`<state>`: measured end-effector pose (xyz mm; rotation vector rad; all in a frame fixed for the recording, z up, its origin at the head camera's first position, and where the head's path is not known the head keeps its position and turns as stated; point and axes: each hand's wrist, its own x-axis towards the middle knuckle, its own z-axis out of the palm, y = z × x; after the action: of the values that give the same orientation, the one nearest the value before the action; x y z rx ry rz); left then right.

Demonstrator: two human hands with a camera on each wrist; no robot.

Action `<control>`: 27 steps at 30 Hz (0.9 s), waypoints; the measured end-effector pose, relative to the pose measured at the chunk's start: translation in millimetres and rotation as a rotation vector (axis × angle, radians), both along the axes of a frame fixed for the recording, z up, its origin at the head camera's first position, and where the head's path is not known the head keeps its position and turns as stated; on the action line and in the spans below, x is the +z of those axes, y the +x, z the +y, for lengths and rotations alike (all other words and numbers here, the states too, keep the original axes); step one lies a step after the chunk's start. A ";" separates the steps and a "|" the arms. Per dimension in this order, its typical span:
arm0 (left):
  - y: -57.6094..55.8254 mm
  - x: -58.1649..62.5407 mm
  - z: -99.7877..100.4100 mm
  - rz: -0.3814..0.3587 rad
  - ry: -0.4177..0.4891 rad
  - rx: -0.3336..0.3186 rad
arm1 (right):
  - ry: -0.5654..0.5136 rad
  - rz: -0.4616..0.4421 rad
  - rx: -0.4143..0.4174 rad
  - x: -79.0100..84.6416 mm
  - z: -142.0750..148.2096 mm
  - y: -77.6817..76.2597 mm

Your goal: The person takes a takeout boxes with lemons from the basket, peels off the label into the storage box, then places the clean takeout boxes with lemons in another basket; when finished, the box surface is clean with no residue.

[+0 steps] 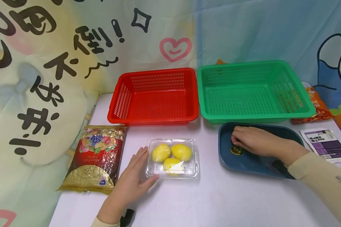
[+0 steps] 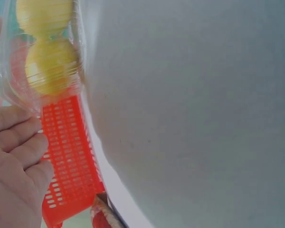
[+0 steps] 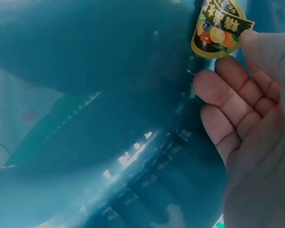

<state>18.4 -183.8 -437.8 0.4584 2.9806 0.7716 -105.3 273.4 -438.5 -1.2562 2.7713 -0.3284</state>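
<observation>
My left hand [image 1: 134, 175] lies with straight fingers along the left side of a clear plastic box [image 1: 195, 170], its thumb by the near left corner. Inside the closed box are three yellow lemons [image 1: 182, 152]. Over a dark blue tray [image 1: 253, 167], my right hand [image 1: 255, 140] has curled fingers. Its thumb and fingertips pinch the edge of a black and gold fruit sticker [image 3: 217, 35]. Part of the sticker is covered by the hand in the head view. In the left wrist view the left fingers [image 2: 19, 135] reach to the box's edge.
Behind stand a red basket [image 1: 153, 122] and a green basket [image 1: 258, 116], side by side. A mixed fruit candy bag [image 1: 95, 157] lies at left. An orange snack packet [image 1: 318, 105] and a white and purple pack [image 1: 325, 145] are at right.
</observation>
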 end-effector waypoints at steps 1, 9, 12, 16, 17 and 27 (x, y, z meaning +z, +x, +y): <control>0.2 0.0 0.1 -0.002 0.001 0.001 | -0.001 0.003 0.001 -0.5 -0.1 0.1; 0.7 -0.5 0.6 -0.011 -0.004 0.009 | -0.010 0.034 0.008 -5.8 -1.1 -0.4; 0.5 -1.3 0.3 0.003 -0.011 0.004 | -0.003 0.042 0.003 -7.8 -1.2 -0.3; 0.1 -2.4 -0.2 0.025 -0.017 -0.005 | -0.002 0.054 -0.006 -9.4 -1.6 0.2; 0.0 -2.4 -0.4 0.028 -0.016 -0.006 | -0.003 0.055 -0.007 -9.7 -1.7 0.3; 0.3 -2.9 -1.3 0.017 -0.005 -0.005 | -0.027 0.080 0.005 -11.2 -2.1 0.8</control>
<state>18.7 -185.1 -440.7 0.4748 2.9945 0.7642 -104.5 271.4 -449.7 -1.3101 2.8384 -0.3232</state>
